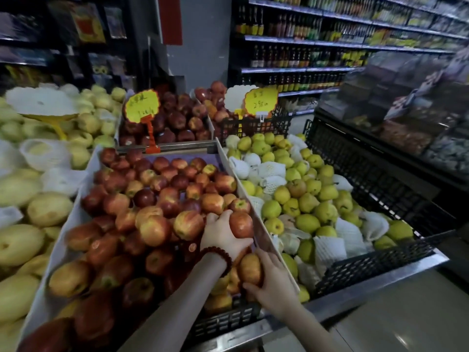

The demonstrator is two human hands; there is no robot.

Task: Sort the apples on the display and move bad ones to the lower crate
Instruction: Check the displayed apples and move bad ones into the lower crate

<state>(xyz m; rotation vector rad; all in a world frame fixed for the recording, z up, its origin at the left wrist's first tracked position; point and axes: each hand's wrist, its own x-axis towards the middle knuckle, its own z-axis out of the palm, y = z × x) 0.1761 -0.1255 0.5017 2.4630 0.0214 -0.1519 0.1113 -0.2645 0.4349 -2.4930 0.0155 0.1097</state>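
A sloping display bin (76,219) in front of me is heaped with red and yellow-red apples. My left hand (223,235), with a bead bracelet on its wrist, grips a red apple (242,224) at the bin's right side. Just below it my right hand (272,283) holds a yellowish-red apple (250,269) near the bin's lower right corner. A black plastic crate (223,322) edge runs along the bin's front, partly hidden by my forearms.
Green pears in white foam nets fill the black crate (375,262) to the right. Yellow pears (48,209) lie at the left. Dark red apples with a yellow price sign (142,105) sit behind. Shelves of bottles (291,57) stand at the back.
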